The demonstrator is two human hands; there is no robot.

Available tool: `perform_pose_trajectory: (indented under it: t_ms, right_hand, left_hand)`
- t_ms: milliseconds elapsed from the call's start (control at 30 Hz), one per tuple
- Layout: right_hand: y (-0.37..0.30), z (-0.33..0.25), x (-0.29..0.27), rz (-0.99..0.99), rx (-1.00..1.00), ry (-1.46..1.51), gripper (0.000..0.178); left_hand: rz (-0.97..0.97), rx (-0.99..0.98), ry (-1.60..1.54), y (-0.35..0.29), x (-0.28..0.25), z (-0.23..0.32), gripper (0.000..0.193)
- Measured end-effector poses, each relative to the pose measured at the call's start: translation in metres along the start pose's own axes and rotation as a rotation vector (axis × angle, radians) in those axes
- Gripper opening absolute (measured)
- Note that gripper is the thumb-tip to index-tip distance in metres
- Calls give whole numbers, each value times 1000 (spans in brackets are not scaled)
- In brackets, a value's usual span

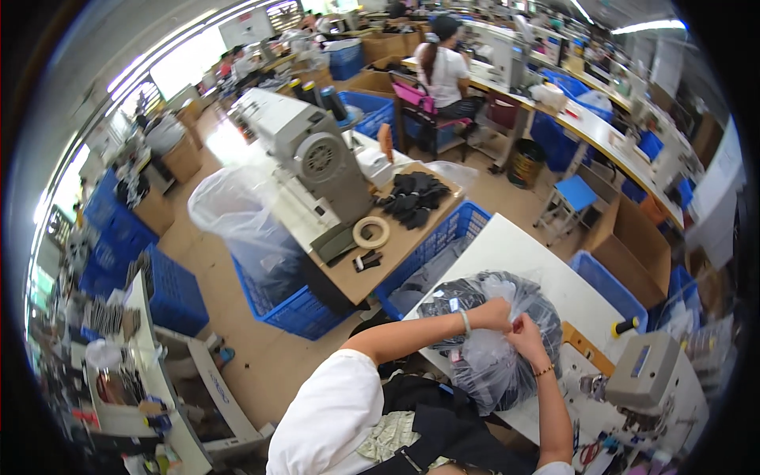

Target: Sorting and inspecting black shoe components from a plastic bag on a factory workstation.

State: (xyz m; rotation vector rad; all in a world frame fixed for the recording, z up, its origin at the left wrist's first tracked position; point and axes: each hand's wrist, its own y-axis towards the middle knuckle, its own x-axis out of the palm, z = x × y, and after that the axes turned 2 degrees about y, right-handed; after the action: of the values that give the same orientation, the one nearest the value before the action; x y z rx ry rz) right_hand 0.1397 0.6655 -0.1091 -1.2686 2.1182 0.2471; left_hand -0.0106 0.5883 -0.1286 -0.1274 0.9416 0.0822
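A large clear plastic bag (484, 366), full of dark goods that look like fabric, rests on the white worktable (507, 252) in front of me. My left hand (494, 314) is closed on the gathered plastic at the bag's top. Close beside it, my right hand (524, 336) pinches the same bunched plastic. Both hands nearly meet above the bag. Whether the fingers also hold a tie or string is too small to tell.
A sewing machine (651, 378) stands right of the bag. Ahead left, another machine (313, 154) shares a table with dark gloves (413, 198) and a tape roll (370, 233). Blue crates (305, 317) sit below. A person (445, 75) sits farther off.
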Motion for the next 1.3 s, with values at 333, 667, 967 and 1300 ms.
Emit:
perform_pose_trajectory:
  t_ms: [333, 667, 967, 1300]
  right_hand:
    - [-1, 29, 4, 103, -116, 147, 27]
    - [-10, 17, -8, 132, -261, 134, 14]
    - [3, -6, -24, -108, -153, -61, 19]
    - [-1, 31, 0, 129, -357, -233, 15]
  left_hand:
    - [199, -151, -189, -13, 14, 13, 33]
    - [82, -171, -850, -23, 2, 8, 34]
    - [127, -245, -760, -25, 1, 10, 46]
    - [340, -282, -379, -11, 22, 30, 41]
